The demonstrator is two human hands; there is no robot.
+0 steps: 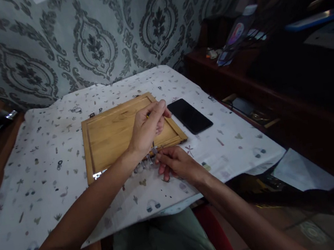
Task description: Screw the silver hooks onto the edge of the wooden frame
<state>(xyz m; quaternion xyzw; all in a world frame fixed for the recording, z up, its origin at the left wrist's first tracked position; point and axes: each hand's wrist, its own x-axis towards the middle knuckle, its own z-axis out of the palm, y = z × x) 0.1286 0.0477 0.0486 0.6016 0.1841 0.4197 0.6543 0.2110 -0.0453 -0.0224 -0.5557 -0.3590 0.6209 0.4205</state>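
My left hand (150, 123) is closed above the wooden panel (113, 129), around a thin tool that shows a bit of yellow (148, 116) and a dark narrow shaft pointing down, like a small screwdriver. Most of its handle is hidden by the fingers. Just in front of the panel's near edge, my right hand (174, 162) pinches at small clear plastic pieces (149, 160). Several of them stand in a row along that edge. The shaft's lower end meets the piece by my right fingertips. The panel lies flat, with a raised frame around its middle.
A black phone (190, 116) lies right of the panel on the printed white tablecloth (49, 160). Beyond the table's right side stand dark furniture, a partly open drawer (250, 109) and a clear bottle (236, 33). Patterned wallpaper (93, 39) covers the wall behind.
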